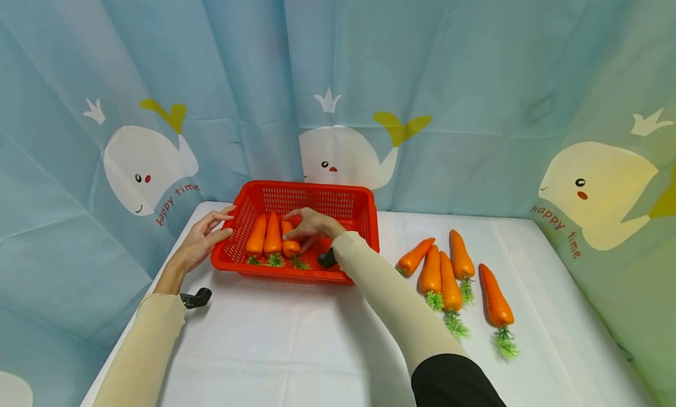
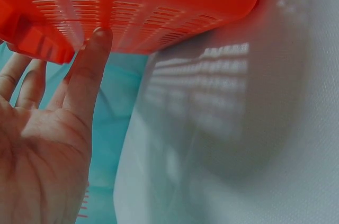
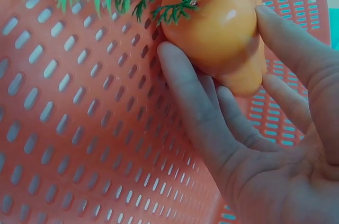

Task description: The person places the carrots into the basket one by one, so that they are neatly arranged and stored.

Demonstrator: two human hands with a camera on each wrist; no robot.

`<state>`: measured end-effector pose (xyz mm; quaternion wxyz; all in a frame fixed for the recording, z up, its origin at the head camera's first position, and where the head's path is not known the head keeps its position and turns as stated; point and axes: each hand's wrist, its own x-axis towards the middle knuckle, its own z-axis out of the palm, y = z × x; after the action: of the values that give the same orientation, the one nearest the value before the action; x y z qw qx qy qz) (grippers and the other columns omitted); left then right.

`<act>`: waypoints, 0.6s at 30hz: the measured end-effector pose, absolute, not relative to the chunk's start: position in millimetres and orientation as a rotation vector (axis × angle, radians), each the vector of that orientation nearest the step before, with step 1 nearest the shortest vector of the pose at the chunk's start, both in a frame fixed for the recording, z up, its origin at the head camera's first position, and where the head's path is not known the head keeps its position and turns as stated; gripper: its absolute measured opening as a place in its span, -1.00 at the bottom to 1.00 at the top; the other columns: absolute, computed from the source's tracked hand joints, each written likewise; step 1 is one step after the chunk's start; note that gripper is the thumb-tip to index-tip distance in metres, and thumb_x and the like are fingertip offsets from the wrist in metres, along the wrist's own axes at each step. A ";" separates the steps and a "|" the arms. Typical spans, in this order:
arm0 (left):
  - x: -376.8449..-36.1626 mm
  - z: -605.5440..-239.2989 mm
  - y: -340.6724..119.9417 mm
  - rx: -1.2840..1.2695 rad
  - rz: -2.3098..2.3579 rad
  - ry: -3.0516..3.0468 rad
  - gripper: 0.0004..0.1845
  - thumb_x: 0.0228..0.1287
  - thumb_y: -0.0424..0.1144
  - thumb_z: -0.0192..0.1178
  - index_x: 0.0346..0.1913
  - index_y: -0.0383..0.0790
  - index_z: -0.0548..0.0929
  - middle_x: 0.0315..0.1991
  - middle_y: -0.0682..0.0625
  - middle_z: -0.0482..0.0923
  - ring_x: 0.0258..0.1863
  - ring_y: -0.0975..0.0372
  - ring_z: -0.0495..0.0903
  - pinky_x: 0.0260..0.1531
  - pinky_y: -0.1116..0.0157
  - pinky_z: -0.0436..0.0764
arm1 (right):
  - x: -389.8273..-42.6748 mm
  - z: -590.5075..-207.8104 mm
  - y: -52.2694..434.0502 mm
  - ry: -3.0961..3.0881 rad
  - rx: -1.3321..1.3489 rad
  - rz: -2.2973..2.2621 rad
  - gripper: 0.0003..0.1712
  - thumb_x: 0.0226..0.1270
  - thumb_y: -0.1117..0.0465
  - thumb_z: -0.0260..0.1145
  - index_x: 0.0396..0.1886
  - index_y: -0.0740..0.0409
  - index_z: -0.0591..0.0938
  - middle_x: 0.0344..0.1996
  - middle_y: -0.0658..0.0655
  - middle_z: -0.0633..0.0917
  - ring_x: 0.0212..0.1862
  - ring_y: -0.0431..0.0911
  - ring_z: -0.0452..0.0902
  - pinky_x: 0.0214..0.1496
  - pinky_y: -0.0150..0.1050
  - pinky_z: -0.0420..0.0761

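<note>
A red slotted basket [image 1: 280,273] stands on the white table. My right hand [image 1: 306,226] reaches into it and pinches an orange carrot [image 1: 291,244] between thumb and fingers. In the right wrist view my fingers [image 3: 185,91] and thumb curl round that carrot [image 3: 222,17], whose green top lies on the basket floor [image 3: 79,128]. Two more carrots [image 1: 266,235] lie side by side to its left. My left hand [image 1: 207,238] rests flat against the basket's left side, fingers straight. In the left wrist view its thumb [image 2: 92,70] touches the basket wall [image 2: 159,1].
Several loose carrots [image 1: 449,272] with green tops lie on the table to the right of the basket. A blue curtain [image 1: 338,73] with whale prints hangs close behind and at both sides. The white tablecloth [image 1: 296,348] stretches bare in front of the basket.
</note>
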<state>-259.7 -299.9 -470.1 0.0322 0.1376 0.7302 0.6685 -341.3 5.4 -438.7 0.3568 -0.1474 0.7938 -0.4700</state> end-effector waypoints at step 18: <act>-260.5 -473.3 -301.0 0.450 2.065 2.245 -0.71 0.50 -0.37 0.17 0.17 -0.35 0.46 0.63 -0.16 0.04 0.59 -0.16 -0.02 0.08 0.43 0.60 | -328.3 -420.3 10.6 2.158 -0.470 -1.037 -0.20 0.36 0.16 0.46 0.54 0.02 0.36 0.27 0.24 0.46 -0.08 0.11 0.66 -0.07 0.05 0.76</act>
<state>-260.5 -301.0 -473.3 0.0292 0.1459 0.7277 0.6696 -328.3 10.6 -420.3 0.3435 -0.1810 0.8306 -0.3991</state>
